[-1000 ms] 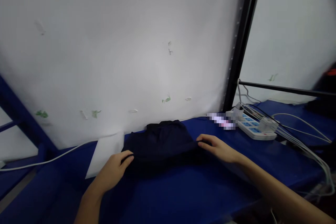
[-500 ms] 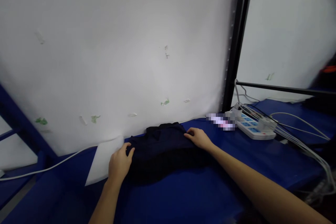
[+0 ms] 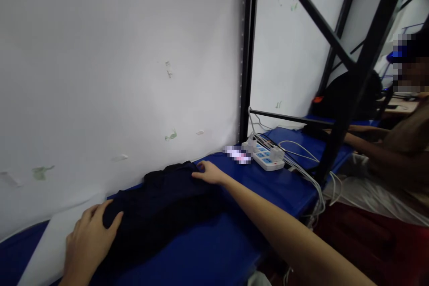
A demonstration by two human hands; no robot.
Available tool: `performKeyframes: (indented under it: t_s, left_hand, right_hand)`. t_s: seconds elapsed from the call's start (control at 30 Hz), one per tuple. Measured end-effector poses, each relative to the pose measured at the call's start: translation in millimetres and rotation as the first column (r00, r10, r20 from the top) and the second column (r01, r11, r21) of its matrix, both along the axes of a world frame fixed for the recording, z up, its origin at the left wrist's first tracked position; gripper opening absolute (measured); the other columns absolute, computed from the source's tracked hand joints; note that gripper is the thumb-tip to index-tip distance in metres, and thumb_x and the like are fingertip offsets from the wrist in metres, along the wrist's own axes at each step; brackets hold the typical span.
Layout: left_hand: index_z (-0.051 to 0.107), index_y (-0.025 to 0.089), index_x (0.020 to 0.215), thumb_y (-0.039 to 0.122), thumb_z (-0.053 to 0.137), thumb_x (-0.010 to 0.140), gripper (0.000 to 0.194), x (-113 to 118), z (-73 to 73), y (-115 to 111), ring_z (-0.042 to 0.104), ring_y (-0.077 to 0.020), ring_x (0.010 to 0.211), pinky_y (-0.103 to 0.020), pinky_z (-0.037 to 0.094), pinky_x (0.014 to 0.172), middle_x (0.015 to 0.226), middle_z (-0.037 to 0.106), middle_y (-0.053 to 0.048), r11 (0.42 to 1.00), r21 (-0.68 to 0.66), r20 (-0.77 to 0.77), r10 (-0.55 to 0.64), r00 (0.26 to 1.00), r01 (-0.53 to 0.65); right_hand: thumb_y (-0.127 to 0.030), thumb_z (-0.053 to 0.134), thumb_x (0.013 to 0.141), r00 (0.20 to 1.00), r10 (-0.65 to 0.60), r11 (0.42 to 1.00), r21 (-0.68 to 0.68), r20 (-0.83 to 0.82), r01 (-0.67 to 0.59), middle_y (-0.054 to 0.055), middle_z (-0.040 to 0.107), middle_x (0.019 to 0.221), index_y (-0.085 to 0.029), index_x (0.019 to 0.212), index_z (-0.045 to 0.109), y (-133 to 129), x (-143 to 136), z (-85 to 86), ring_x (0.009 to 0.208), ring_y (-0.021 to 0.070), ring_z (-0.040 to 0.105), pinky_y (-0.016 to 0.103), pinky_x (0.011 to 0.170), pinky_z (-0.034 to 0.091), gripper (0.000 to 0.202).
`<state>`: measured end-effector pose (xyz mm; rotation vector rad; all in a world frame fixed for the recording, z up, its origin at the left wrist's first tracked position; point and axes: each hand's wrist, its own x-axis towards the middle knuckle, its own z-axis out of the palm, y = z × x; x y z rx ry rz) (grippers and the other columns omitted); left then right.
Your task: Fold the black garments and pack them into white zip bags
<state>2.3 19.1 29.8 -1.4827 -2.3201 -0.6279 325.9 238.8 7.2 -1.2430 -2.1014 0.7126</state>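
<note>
A dark navy and black cloth (image 3: 161,201), perhaps a folded garment, lies spread along the blue table close to the wall. At its left end is my left hand (image 3: 89,237), thumb and fingers curved around the edge with cloth between them. My right hand (image 3: 209,173) pinches the far right corner between thumb and fingers. Its other fingers are curled and partly hidden. The cloth's exact kind is too dark to make out. Partly under my left hand lies a white sheet (image 3: 53,237).
Right of the cloth are a blurred-out phone-like object (image 3: 237,154) and a white power strip (image 3: 266,156) with plugs and cables. A black metal frame (image 3: 248,53) rises behind. Beyond it, a person (image 3: 395,152) sits at the blue table (image 3: 201,250), near a black bag (image 3: 351,98).
The view has swung right, bringing the seated person and the bag into sight. My left hand has closed further around the cloth's left end; my right hand stays at its right corner.
</note>
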Motion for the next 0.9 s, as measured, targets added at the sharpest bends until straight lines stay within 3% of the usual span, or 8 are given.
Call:
performKeyframes:
  t_s: [0.1, 0.2, 0.37, 0.43, 0.6, 0.73, 0.8, 0.9]
  left_hand:
    - [0.059, 0.019, 0.125, 0.054, 0.043, 0.090, 0.053, -4, -0.3, 3, 0.059, -0.0341, 0.118, -0.049, 0.045, 0.100, 0.127, 0.063, -0.015, 0.999, 0.040, 0.261, -0.001, 0.965, -0.010]
    - [0.063, 0.019, 0.120, 0.050, 0.043, 0.091, 0.047, -11, -4.7, 4, 0.062, -0.0312, 0.115, -0.044, 0.045, 0.102, 0.118, 0.069, -0.013, 0.999, 0.048, 0.429, -0.017, 0.903, -0.004]
    - [0.064, 0.014, 0.121, 0.043, 0.052, 0.085, 0.048, -23, -15.8, 8, 0.064, -0.0293, 0.110, -0.041, 0.046, 0.100, 0.110, 0.071, -0.015, 0.995, 0.097, 0.468, -0.022, 0.883, -0.027]
    - [0.068, 0.014, 0.114, 0.037, 0.056, 0.080, 0.042, -27, -17.9, 9, 0.065, -0.0298, 0.107, -0.041, 0.047, 0.097, 0.107, 0.072, -0.014, 0.994, 0.112, 0.489, -0.040, 0.871, -0.018]
    - [0.070, 0.018, 0.091, 0.027, 0.056, 0.072, 0.025, -33, -15.0, 7, 0.069, -0.0244, 0.093, -0.034, 0.051, 0.088, 0.095, 0.074, -0.008, 0.977, 0.204, 0.552, -0.171, 0.816, 0.067]
    - [0.061, 0.020, 0.079, 0.028, 0.052, 0.070, 0.015, -39, -10.9, -7, 0.068, -0.0210, 0.081, -0.030, 0.052, 0.074, 0.083, 0.071, -0.004, 0.956, 0.277, 0.577, -0.249, 0.778, 0.100]
    - [0.057, 0.021, 0.072, 0.026, 0.051, 0.067, 0.009, -41, -9.7, -16, 0.067, -0.0212, 0.081, -0.030, 0.051, 0.075, 0.080, 0.069, -0.003, 0.952, 0.288, 0.572, -0.261, 0.778, 0.108]
    - [0.055, 0.021, 0.068, 0.020, 0.050, 0.062, 0.007, -41, -7.7, -24, 0.067, -0.0222, 0.088, -0.032, 0.050, 0.082, 0.082, 0.069, -0.003, 0.954, 0.272, 0.560, -0.266, 0.784, 0.129]
  right_hand:
    - [-0.051, 0.055, 0.091, 0.998, 0.005, 1.000, -0.022, -0.068, -0.007, 0.015, 0.066, 0.121, -0.015, 0.123, 0.060, 12, -8, 2.4, 0.107, 0.0256, 0.063, 0.035, 0.091, 0.047, 0.048]
    - [-0.041, 0.064, 0.085, 0.994, 0.062, 0.997, -0.036, -0.095, -0.065, 0.015, 0.069, 0.113, -0.013, 0.121, 0.062, 22, -18, -0.8, 0.102, 0.0266, 0.064, 0.037, 0.091, 0.047, 0.046]
    - [-0.021, 0.066, 0.070, 0.971, 0.186, 0.979, -0.053, -0.148, -0.195, 0.006, 0.072, 0.083, -0.016, 0.087, 0.070, 30, -28, -3.3, 0.084, 0.0240, 0.066, 0.036, 0.082, 0.049, 0.019]
    - [-0.017, 0.061, 0.067, 0.954, 0.225, 0.970, -0.049, -0.196, -0.239, 0.006, 0.072, 0.084, -0.017, 0.078, 0.065, 28, -27, 0.4, 0.083, 0.0240, 0.067, 0.036, 0.081, 0.050, 0.012]
    - [-0.017, 0.054, 0.067, 0.877, 0.326, 0.939, 0.017, -0.353, -0.342, 0.010, 0.065, 0.127, -0.021, 0.071, 0.050, 5, -9, 15.9, 0.114, 0.0237, 0.062, 0.037, 0.096, 0.046, 0.007]
    - [-0.017, 0.055, 0.067, 0.777, 0.460, 0.872, 0.051, -0.430, -0.488, 0.011, 0.069, 0.123, -0.023, 0.069, 0.041, -26, 22, 21.5, 0.115, 0.0254, 0.062, 0.044, 0.099, 0.045, 0.015]
    - [-0.014, 0.055, 0.065, 0.739, 0.569, 0.807, 0.071, -0.360, -0.587, 0.009, 0.070, 0.119, -0.023, 0.067, 0.044, -40, 39, 21.2, 0.119, 0.0268, 0.059, 0.047, 0.102, 0.042, 0.014]
    - [-0.012, 0.060, 0.066, 0.733, 0.673, 0.739, 0.058, -0.102, -0.671, 0.007, 0.068, 0.123, -0.023, 0.073, 0.055, -59, 56, 21.1, 0.130, 0.0290, 0.051, 0.051, 0.110, 0.034, 0.013]
